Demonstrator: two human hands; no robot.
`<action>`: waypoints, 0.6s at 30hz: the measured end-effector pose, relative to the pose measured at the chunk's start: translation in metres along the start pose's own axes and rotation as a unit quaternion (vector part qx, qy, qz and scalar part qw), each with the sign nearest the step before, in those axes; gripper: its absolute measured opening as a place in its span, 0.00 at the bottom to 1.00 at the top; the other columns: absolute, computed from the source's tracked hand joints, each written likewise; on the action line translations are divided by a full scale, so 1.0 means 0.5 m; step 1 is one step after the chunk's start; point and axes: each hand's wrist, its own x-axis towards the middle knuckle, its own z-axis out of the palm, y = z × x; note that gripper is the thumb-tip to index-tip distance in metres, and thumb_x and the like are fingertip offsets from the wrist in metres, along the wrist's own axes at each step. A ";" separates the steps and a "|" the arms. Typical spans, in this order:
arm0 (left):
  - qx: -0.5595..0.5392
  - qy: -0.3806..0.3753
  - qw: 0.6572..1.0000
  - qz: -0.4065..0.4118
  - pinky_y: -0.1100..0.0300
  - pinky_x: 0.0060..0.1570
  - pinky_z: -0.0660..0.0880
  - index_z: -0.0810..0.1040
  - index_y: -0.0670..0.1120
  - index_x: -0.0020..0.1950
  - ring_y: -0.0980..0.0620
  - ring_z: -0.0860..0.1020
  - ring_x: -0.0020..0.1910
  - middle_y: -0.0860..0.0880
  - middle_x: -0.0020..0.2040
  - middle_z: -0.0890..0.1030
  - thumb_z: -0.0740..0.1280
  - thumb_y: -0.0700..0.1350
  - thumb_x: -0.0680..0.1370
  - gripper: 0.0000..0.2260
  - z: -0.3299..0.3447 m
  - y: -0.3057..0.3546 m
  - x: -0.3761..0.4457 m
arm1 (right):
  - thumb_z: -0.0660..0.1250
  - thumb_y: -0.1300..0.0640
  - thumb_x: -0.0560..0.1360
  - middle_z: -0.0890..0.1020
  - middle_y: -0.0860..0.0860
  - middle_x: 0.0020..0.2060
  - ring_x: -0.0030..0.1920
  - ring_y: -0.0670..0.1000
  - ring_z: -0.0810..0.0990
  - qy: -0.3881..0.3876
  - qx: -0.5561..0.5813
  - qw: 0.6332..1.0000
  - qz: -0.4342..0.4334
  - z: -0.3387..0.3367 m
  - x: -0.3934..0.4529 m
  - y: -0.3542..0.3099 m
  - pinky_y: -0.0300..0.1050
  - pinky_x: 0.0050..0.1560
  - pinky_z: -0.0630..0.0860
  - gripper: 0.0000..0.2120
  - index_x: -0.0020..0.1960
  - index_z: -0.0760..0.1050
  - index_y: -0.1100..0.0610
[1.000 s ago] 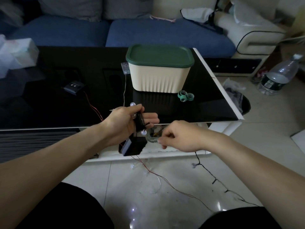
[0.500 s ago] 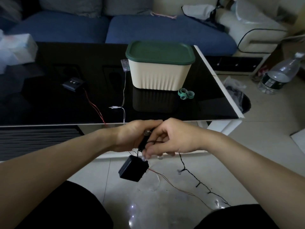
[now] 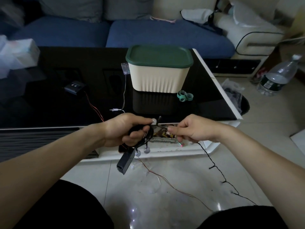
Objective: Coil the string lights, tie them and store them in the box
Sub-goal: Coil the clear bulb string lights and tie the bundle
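While the left hand [image 3: 125,129] grips a small bundle of coiled black-wired string lights [image 3: 146,134], with fingers curled through and around the loops, the right hand [image 3: 193,129] pinches the free run of the same black wire between thumb and forefinger just to the right of the bundle. Both hands are held in front of the near edge of the glossy black glass-topped coffee table [image 3: 49,104]. The coil hangs roughly vertically from the left fist, with its loops drooping below the fingers and two small clear bulbs [image 3: 142,150] dangling at the bottom. A black rectangular battery pack [image 3: 125,161] hangs beneath the left hand, its long axis tilted downward and to the left. From the right-hand pinch, the uncoiled wire drops down and trails to the right across the pale tiled floor [image 3: 165,204], so the loose length lies right of and below both grips. The cream ribbed plastic storage box with a dark green lid [image 3: 159,70] stands on the table, well beyond the hands, lid on. Just right of the box's base lie green looped ties [image 3: 184,96]. A thin red wire [image 3: 173,180] also runs over the floor between the knees.
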 end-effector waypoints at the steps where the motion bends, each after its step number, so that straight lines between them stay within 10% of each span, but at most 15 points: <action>1: -0.024 0.009 1.000 0.011 0.63 0.23 0.54 0.70 0.46 0.36 0.56 0.60 0.18 0.51 0.23 0.64 0.63 0.52 0.77 0.13 0.001 0.003 -0.002 | 0.65 0.36 0.76 0.70 0.49 0.22 0.24 0.47 0.67 -0.007 0.009 1.000 0.007 0.005 0.001 -0.002 0.44 0.36 0.72 0.25 0.31 0.79 0.54; 7: -0.165 0.064 0.983 0.056 0.62 0.29 0.71 0.74 0.42 0.44 0.50 0.71 0.27 0.46 0.32 0.74 0.61 0.49 0.79 0.11 0.020 0.004 0.001 | 0.60 0.40 0.82 0.68 0.46 0.22 0.25 0.46 0.67 -0.016 -0.026 1.000 -0.007 0.060 0.008 -0.034 0.43 0.33 0.72 0.27 0.30 0.77 0.53; 14: -0.270 0.038 0.957 0.095 0.48 0.62 0.76 0.70 0.30 0.65 0.39 0.81 0.59 0.33 0.59 0.80 0.64 0.49 0.74 0.27 0.048 0.009 0.010 | 0.61 0.47 0.83 0.76 0.42 0.25 0.31 0.46 0.74 -0.022 -0.098 0.994 -0.034 0.095 0.000 -0.064 0.51 0.42 0.80 0.17 0.39 0.80 0.51; 18: -0.189 0.045 0.976 0.095 0.45 0.69 0.69 0.81 0.35 0.50 0.40 0.79 0.61 0.36 0.55 0.82 0.64 0.50 0.73 0.18 0.062 0.000 0.016 | 0.60 0.49 0.84 0.80 0.49 0.36 0.36 0.50 0.79 -0.053 -0.130 0.990 -0.034 0.102 -0.017 -0.076 0.56 0.48 0.81 0.15 0.47 0.79 0.56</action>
